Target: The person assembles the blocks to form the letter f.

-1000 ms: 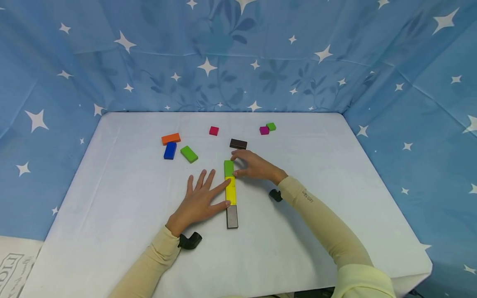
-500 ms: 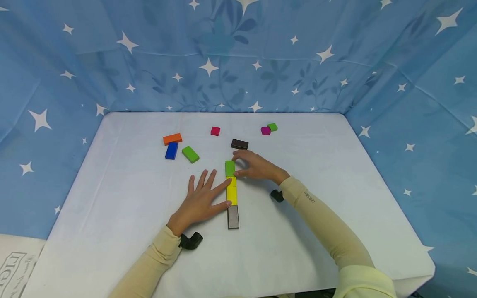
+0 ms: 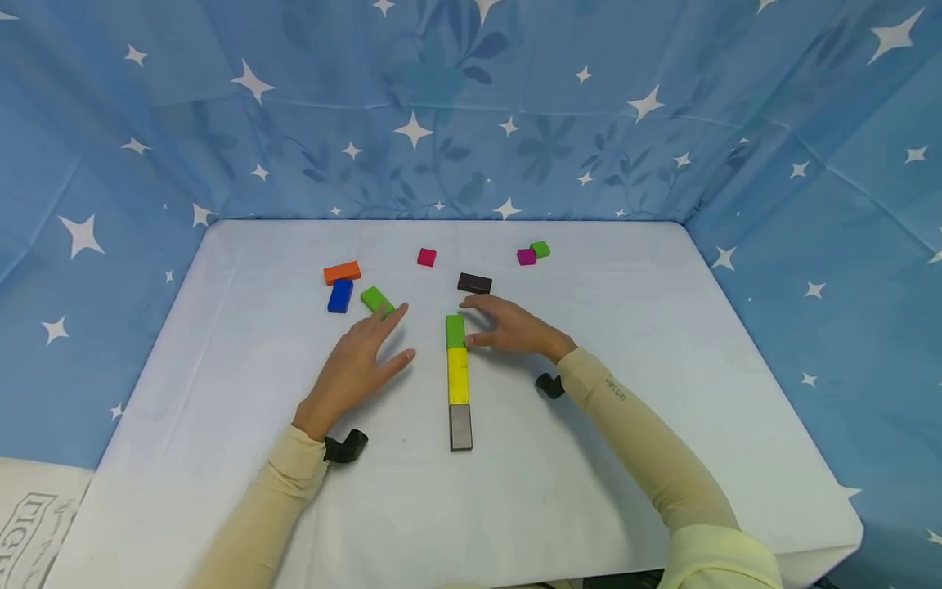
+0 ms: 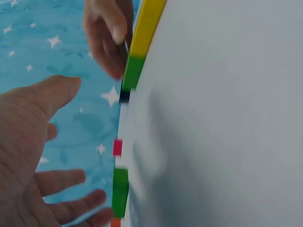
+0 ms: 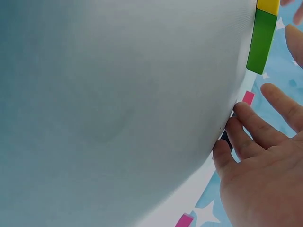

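Currently, your left hand (image 3: 353, 368) sits left of centre in the frame, fingers apart, thumb and index extended, nothing gripped. Its fingers cover the lower end of a slanted green block (image 3: 374, 298) in the head view (the left wrist view puts that block just beyond your fingertips; contact, cannot tell).

Your right hand (image 3: 518, 329) is right of centre, thumb and fingers parted, also gripping nothing. Its thumb tip comes right up to the side of the green end block (image 3: 455, 330); whether it touches, you cannot tell from here. Its upper fingers lie just below the black block (image 3: 474, 283).

Note the straight row at mid-frame on the white desk (image 3: 662, 327): green end block at the top, yellow section (image 3: 458, 376) in the middle, gray block (image 3: 460, 427) at the bottom, joined end to end.

Upper left, you have an orange block (image 3: 342, 272) with a blue block (image 3: 340, 297) against its lower edge. Upper centre: red cube (image 3: 426, 257). Right of that, a purple cube (image 3: 526, 257) beside a small green cube (image 3: 540, 249).
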Tool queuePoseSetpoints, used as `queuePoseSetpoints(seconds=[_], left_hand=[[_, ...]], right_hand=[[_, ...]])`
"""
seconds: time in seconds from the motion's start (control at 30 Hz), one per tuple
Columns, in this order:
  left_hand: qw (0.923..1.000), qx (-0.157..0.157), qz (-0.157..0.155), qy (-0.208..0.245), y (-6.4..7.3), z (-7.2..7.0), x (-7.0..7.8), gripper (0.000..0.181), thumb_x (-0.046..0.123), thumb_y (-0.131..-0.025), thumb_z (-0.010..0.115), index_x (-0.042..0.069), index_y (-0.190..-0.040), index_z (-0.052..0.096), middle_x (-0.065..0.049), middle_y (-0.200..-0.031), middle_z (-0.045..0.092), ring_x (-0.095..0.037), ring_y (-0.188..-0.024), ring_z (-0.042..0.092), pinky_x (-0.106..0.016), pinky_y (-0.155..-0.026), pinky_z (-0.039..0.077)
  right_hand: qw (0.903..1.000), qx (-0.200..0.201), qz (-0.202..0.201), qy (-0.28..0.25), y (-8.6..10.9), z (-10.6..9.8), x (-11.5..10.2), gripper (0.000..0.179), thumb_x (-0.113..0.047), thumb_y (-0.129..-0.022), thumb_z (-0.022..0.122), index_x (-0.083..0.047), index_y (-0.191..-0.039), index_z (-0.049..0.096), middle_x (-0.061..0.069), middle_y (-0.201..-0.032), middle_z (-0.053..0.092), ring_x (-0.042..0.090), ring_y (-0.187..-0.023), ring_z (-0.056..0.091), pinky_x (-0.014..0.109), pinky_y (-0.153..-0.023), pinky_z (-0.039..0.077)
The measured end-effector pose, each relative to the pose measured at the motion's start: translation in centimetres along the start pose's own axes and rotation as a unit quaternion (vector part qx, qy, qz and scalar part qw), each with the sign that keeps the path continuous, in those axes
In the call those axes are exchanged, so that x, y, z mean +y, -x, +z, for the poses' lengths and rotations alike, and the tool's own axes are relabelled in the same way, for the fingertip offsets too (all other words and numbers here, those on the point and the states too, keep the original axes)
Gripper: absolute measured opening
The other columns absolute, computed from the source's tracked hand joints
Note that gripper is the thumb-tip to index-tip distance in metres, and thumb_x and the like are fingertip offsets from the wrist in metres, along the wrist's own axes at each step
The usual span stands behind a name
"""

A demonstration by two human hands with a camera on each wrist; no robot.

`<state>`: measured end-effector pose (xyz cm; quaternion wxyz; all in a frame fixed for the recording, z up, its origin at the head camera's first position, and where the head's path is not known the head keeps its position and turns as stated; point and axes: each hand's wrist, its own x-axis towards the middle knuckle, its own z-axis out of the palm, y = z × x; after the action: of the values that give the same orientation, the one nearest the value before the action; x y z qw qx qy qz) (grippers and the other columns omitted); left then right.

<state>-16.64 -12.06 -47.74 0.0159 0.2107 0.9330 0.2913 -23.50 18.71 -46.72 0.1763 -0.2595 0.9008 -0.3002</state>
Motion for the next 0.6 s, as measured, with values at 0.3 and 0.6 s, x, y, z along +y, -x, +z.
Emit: queuePoseSetpoints(seconds=[0.3,0.6], left_hand=[[0.9946,-0.021,0.064,-0.079,-3.4,-4.3,-4.9,0.077,0.024,-0.107,0.070,0.016,-0.171,0.029,-0.024,-0.174,0.023,-0.050,-0.159,0.012,-0.070,-0.123,0.013],[0.9825,-0.071,0.100,-0.140,-5.3,-5.7,-6.3,0.067,0.017,-0.102,0.076,0.011,-0.162,0.048,-0.022,-0.169,0.036,-0.050,-0.160,0.008,-0.069,-0.124,0.004]], right_hand=[[0.9998,0.003,-0.003,-0.019,1.3,-0.4,0.8,0.069,-0.032,-0.101,0.077,-0.007,-0.159,0.049,0.013,-0.166,0.043,0.033,-0.155,0.035,0.051,-0.126,0.026],[0.9998,0.012,0.015,-0.006,2.5,-0.3,1.8,0.078,-0.039,-0.100,0.076,-0.011,-0.164,0.043,0.013,-0.172,0.033,0.033,-0.161,0.023,0.054,-0.128,0.018]])
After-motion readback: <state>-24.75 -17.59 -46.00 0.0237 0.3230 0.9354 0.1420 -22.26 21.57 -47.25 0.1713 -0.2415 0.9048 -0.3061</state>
